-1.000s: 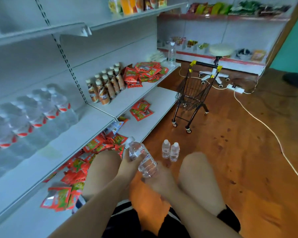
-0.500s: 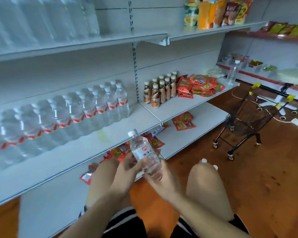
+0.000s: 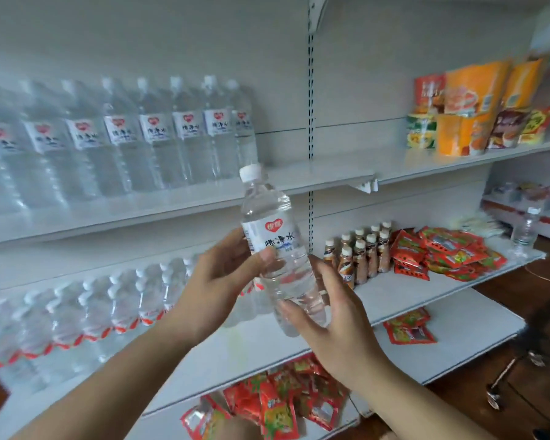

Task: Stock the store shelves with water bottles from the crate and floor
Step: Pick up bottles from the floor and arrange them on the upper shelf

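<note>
Grip report: I've got the water bottle (image 3: 277,249) in both hands, cap up and leaning a bit. My left hand (image 3: 223,281) wraps the label band, thumb across the front, fingers behind. My right hand (image 3: 331,319) cups the lower body, thumb laid over the front near the base, fingers curled round the back. So the bottle's up in the air in front of the shelving, not on any shelf yet.

What worries me: beyond my left hand there's a packed row of small bottles (image 3: 108,306) on the middle shelf (image 3: 410,290). The gap at the row's end is hidden behind my hands, so I can't tell how wide it is. If I push in blind, I reckon I'll clip the end bottle and the row goes over like dominoes. Just past my right hand stand some brown drink bottles (image 3: 362,252), so swinging wide that way could knock those instead. The upper shelf (image 3: 315,176) sits about level with the cap, and a careless lift could bump its edge. The plastic also looks thin and slick, so letting go with one hand too early might let it slide.
</note>
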Motion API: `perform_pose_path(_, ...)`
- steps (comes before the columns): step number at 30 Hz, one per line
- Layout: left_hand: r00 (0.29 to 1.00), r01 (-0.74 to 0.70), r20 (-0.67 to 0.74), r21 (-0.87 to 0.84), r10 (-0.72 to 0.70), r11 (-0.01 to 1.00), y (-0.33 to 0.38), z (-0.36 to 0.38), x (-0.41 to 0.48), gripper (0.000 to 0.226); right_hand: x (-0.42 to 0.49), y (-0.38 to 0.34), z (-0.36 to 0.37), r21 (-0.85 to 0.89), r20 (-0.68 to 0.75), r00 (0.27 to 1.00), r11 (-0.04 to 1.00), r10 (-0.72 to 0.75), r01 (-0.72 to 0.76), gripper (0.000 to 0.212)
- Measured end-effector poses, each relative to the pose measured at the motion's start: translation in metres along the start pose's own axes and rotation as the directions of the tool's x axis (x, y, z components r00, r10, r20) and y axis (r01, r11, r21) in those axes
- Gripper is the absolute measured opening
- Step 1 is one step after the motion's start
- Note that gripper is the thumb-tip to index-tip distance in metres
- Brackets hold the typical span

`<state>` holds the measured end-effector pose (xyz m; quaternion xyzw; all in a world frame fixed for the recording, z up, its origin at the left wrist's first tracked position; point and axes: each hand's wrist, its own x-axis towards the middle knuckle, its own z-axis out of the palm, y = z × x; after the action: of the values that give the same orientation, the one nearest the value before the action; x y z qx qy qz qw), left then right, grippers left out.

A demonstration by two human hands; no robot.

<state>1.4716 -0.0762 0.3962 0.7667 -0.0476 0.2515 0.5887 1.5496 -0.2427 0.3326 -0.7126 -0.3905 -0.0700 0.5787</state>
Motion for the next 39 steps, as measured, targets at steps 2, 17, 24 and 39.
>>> perform_pose_path(2, 0.997, -0.078, 0.014, 0.011, 0.078, 0.997, 0.024, -0.010, 0.026, 0.035, 0.032, -0.017, -0.007, 0.009, -0.031, 0.997, 0.997, -0.074, 0.074, 0.063)
perform_pose_path(17, 0.990, -0.134, 0.011, 0.432, 0.143, 0.892, 0.077, -0.074, 0.186, 0.030, 0.229, -0.038, -0.002, 0.130, 0.052, 0.990, 0.984, -0.133, 0.125, 0.053)
perform_pose_path(24, 0.995, -0.099, 0.031, 0.562, 0.099, 0.822, 0.034, -0.080, 0.211, 0.020, 0.259, -0.001, 0.006, -0.018, 0.100, 0.995, 1.000, -0.002, 0.004, 0.053)
perform_pose_path(39, 0.984, -0.090, -0.113, 0.336, 0.135, 0.937, -0.021, -0.090, 0.238, 0.037, 0.301, 0.022, 0.016, -0.096, 0.160, 0.985, 0.995, 0.056, -0.040, 0.057)
